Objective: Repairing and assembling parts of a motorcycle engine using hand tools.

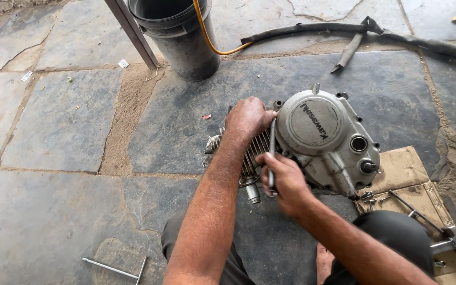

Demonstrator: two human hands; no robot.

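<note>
A grey motorcycle engine (327, 142) lies on the stone floor, its round side cover facing up. My left hand (248, 117) rests on top of the finned cylinder (257, 150), gripping it. My right hand (286, 182) is closed around a slim metal tool (272, 150) that stands upright against the cylinder beside the cover. The tool's tip is hidden behind the engine.
A black bucket (178, 31) with a yellow hose (212, 39) stands at the back. A dark wrapped hose (365, 31) runs along the far right. Cardboard (405, 174) under the engine holds bolts and a hammer (444, 237). A T-shaped wrench (116, 269) lies front left.
</note>
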